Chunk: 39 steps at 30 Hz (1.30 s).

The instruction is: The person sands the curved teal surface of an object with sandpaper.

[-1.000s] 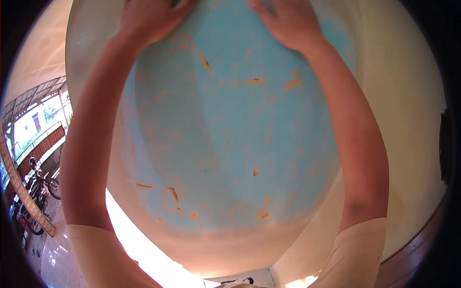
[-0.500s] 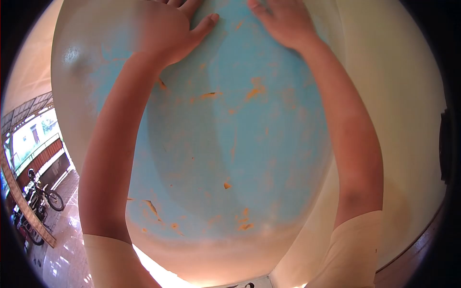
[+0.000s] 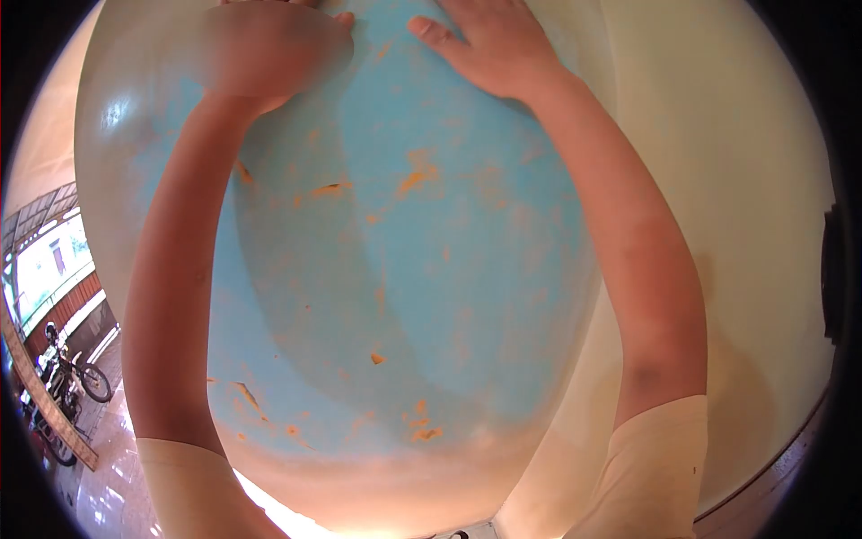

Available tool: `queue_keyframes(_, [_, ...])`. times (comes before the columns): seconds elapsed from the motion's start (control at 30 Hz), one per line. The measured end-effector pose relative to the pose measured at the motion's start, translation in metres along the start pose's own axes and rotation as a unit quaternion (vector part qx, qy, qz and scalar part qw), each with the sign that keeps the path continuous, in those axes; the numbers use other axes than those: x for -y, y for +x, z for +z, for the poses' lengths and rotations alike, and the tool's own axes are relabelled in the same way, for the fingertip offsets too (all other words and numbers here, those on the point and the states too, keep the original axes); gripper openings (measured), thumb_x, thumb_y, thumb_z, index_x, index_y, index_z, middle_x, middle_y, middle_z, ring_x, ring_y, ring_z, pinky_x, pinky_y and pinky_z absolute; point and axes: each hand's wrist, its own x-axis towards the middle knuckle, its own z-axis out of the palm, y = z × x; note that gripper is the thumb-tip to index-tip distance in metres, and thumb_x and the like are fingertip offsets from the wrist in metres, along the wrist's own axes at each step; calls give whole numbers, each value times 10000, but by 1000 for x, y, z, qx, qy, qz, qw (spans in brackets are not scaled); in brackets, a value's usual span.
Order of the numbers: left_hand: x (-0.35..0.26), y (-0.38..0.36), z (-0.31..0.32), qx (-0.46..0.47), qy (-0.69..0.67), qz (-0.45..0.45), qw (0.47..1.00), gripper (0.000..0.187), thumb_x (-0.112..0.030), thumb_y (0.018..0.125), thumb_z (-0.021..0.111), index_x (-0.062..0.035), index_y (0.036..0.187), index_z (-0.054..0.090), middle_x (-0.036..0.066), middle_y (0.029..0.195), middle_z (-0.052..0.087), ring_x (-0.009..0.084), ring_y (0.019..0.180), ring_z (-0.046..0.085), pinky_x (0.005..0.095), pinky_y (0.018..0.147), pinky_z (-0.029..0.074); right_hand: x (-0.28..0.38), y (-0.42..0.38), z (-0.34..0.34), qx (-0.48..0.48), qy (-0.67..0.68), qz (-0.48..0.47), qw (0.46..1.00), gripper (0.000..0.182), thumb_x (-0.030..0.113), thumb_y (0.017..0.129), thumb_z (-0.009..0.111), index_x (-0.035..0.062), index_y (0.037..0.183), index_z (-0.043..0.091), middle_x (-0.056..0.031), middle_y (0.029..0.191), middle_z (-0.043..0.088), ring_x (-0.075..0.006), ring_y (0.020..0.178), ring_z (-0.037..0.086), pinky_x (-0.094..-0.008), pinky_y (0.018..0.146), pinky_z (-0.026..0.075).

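Observation:
A pale wall panel [image 3: 503,490] fills most of the head view, with a big blue patch [image 3: 467,296] across it. Orange-brown chips and scrapes mark the blue, such as a chip [image 3: 378,358] low in the middle. My left hand [image 3: 274,49] lies against the upper left of the patch, largely blurred. Its thumb stands apart, and its fingertips run out of view at the top. My right hand [image 3: 498,45] rests flat on the blue at the upper right, thumb spread and fingertips cut off. I see no tool in either hand.
A plain cream wall [image 3: 718,180] meets the panel on the right, with a shadow on it. Far off at lower left, a motorbike [image 3: 76,377] stands on a tiled floor [image 3: 112,449] beyond a slanting wooden beam [image 3: 45,395].
The view has shifted, so panel, chips and arms appear farther left. My right thumb is more in view. My left hand appears farther left and higher, its thumb less visible.

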Motion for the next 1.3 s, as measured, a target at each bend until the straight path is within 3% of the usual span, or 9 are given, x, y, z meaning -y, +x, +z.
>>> queue_keyframes(0.17, [-2, -4, 0, -4, -7, -5, 1000, 654, -543, 1033, 425, -257, 1612, 320, 51, 1713, 173, 275, 1586, 87, 515, 1287, 58, -88, 12, 4, -17, 41, 159, 986, 713, 499, 1099, 247, 68, 1645, 91, -108, 1721, 102, -263, 1588, 74, -453, 1292, 74])
queue_keyframes(0.27, [-3, -3, 1, -5, 1, -11, 1000, 654, -546, 1035, 419, -258, 1613, 317, 53, 1713, 172, 277, 1586, 87, 516, 1287, 57, -73, 14, 2, -38, 52, 203, 977, 734, 522, 1092, 253, 63, 1644, 97, -110, 1722, 96, -271, 1588, 69, -459, 1292, 72])
queue_keyframes(0.4, [-15, 10, 8, -22, 13, -29, 999, 655, -546, 1038, 413, -260, 1617, 306, 59, 1713, 173, 281, 1586, 87, 517, 1286, 53, 5, 1, -10, -27, 36, 82, 996, 778, 560, 1075, 283, 53, 1640, 115, -126, 1713, 138, -291, 1582, 111, -455, 1291, 88])
queue_keyframes(0.5, [-22, 16, 15, -35, 12, -32, 999, 654, -544, 1041, 409, -254, 1618, 304, 62, 1712, 175, 280, 1586, 90, 512, 1287, 52, -8, 10, 3, -27, 45, 1, 999, 771, 554, 1075, 286, 53, 1639, 129, -123, 1709, 157, -284, 1580, 123, -446, 1292, 94])
queue_keyframes(0.57, [-19, 14, 15, -30, 9, -25, 999, 654, -542, 1043, 406, -249, 1619, 302, 63, 1712, 174, 279, 1586, 90, 508, 1287, 52, -37, 8, -1, 1, 15, 15, 1000, 740, 523, 1085, 277, 66, 1643, 108, -103, 1717, 132, -261, 1584, 105, -435, 1295, 91])
queue_keyframes(0.7, [-18, 9, 16, -24, 4, -7, 1000, 658, -542, 1047, 396, -237, 1622, 294, 62, 1711, 177, 275, 1585, 95, 498, 1289, 55, -82, 8, -11, 14, 49, 196, 979, 685, 459, 1105, 254, 99, 1651, 51, -70, 1729, 58, -235, 1591, 50, -428, 1298, 73])
queue_keyframes(0.9, [-22, 8, 18, -36, 10, -4, 999, 666, -539, 1040, 402, -229, 1620, 295, 89, 1704, 195, 304, 1582, 107, 514, 1285, 68, -61, 9, -7, -18, 82, 231, 969, 721, 493, 1096, 278, 95, 1651, 49, -74, 1729, 60, -247, 1591, 58, -457, 1295, 67])
queue_keyframes(1.17, [-10, 16, 26, -29, 1, 15, 999, 670, -538, 1031, 416, -235, 1617, 303, 90, 1705, 193, 318, 1580, 115, 533, 1279, 75, 6, 3, -4, -8, 33, 118, 992, 748, 519, 1089, 291, 66, 1645, 81, -99, 1720, 116, -274, 1586, 84, -485, 1288, 89])
queue_keyframes(1.3, [31, 3, 17, -19, 30, 113, 993, 664, -527, 1034, 421, -241, 1620, 299, 83, 1709, 180, 318, 1581, 110, 537, 1278, 73, -15, 6, -4, 18, 4, 93, 995, 746, 503, 1087, 316, 66, 1646, 83, -102, 1719, 123, -277, 1586, 89, -474, 1289, 82])
